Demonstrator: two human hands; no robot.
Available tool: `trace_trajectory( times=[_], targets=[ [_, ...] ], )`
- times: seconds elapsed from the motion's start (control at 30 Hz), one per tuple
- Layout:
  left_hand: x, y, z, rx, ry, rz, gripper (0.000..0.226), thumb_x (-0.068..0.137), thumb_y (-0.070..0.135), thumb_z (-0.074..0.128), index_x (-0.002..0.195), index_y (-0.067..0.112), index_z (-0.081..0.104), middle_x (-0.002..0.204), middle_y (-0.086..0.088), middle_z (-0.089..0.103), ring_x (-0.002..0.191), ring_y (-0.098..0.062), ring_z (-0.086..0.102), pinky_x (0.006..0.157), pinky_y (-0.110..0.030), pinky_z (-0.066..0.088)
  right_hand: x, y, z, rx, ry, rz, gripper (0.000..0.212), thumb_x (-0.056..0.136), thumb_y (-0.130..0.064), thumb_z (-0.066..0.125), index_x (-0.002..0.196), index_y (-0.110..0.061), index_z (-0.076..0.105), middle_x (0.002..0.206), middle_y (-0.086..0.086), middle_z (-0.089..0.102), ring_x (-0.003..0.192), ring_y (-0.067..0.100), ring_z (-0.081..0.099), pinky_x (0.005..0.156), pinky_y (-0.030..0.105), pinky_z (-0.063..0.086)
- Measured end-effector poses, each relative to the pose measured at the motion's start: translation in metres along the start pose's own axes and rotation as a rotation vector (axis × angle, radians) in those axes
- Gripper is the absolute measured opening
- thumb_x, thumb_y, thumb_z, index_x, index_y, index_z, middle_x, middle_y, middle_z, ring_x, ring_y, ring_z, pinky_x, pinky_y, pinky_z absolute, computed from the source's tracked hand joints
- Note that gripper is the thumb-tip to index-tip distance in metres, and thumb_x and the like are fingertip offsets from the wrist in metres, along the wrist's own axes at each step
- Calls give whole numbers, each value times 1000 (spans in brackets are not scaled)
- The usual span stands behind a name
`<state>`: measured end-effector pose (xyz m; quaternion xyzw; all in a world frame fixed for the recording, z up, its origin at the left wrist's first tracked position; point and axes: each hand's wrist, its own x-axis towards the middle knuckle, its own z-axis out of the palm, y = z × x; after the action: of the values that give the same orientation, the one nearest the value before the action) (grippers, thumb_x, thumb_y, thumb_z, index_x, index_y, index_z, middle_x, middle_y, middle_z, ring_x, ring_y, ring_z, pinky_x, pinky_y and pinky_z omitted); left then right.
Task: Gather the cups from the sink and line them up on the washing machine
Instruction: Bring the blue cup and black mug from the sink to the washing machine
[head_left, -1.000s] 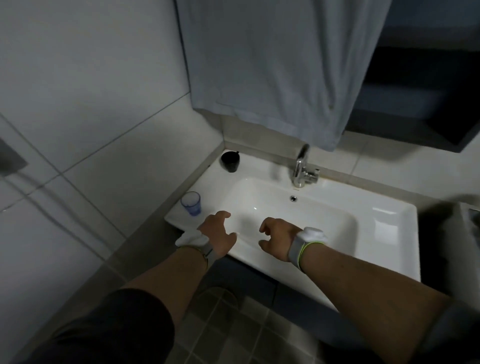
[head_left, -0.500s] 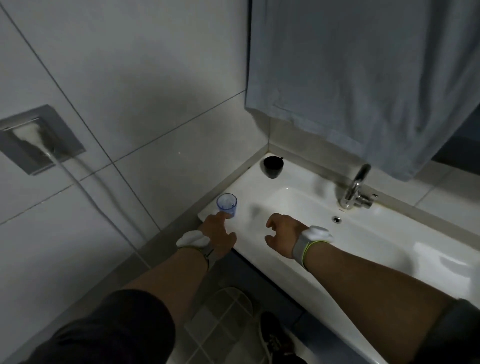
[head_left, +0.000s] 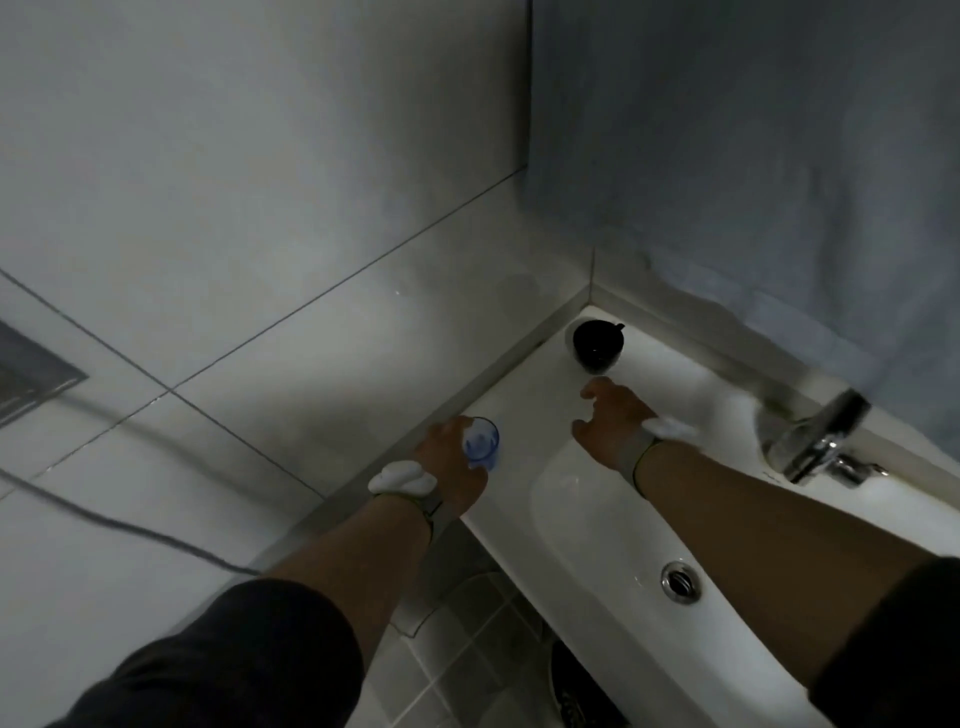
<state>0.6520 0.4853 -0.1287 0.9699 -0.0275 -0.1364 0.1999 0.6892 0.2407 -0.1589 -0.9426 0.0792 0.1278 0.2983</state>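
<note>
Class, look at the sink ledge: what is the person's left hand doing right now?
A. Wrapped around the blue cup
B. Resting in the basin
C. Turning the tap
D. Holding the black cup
A: the left hand curls around the blue cup on the sink ledge, while the black cup stands untouched in the corner.

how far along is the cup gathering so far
Nothing is lined up yet; no washing machine is in view. In hand: the left hand wraps the blue cup on the sink ledge. The right hand, open, reaches toward the black cup in the corner. Left: carrying both over.
</note>
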Motion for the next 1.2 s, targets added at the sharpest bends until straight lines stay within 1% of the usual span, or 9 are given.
trace_trajectory(
  times=[0.13,0.27,0.37,0.47,0.7,0.87,0.97,1.13,1.2],
  targets=[
    [20,4,13,1,16,-119,73,80,30,64,147,26,35,143,-4,44,124,-26,50,98,-36,45,42,16,-2,36,44,92,64,88,-36,65,145,-24,38,138,15,40,107,38,59,90,37,51],
    [41,-4,24,-33,-81,-202,88,73,55,62,149,40,21,153,-1,32,134,-30,45,107,-44,41,70,34,7,73,67,153,75,84,-36,65,150,-29,29,139,15,33,102,39,60,90,42,53],
    [51,-9,40,-52,-88,-250,96,67,64,62,149,46,14,154,-3,29,132,-35,46,106,-47,43,90,43,15,108,99,158,75,82,-34,65,147,-37,27,143,12,28,98,38,59,85,40,51],
    [58,-13,52,-31,-89,-281,94,70,62,63,149,48,13,155,-5,28,131,-35,47,108,-45,41,105,47,17,107,98,142,70,82,-37,63,141,-42,27,148,6,24,96,36,58,83,37,49],
    [74,-24,64,-10,-103,-296,87,74,60,62,149,44,22,149,-6,38,125,-34,53,102,-39,47,134,46,19,29,-16,237,72,89,-38,61,152,-31,28,150,14,26,115,44,54,98,53,50],
    [77,-27,64,-14,-74,-291,83,70,64,59,143,47,25,142,-4,45,122,-33,55,99,-38,48,142,47,22,4,-20,226,69,94,-35,58,154,-23,26,153,16,25,118,44,52,101,48,47],
    [79,-26,65,-14,-85,-274,79,72,60,60,142,44,28,140,-2,48,122,-32,55,100,-44,48,146,44,25,-39,-12,212,64,97,-30,54,154,-14,29,154,18,29,127,42,46,106,45,41],
    [81,-25,65,-85,-57,-226,50,74,50,63,118,28,56,116,-1,62,104,-29,64,88,-45,54,149,48,27,79,166,174,39,89,-14,59,126,-3,57,130,24,50,114,43,51,90,41,43],
    [80,-24,64,-69,-55,-217,60,75,48,66,130,31,49,122,-3,61,108,-31,63,89,-45,53,152,49,25,44,147,167,32,91,-17,60,117,1,62,125,27,53,110,45,54,86,41,44]
  ],
)
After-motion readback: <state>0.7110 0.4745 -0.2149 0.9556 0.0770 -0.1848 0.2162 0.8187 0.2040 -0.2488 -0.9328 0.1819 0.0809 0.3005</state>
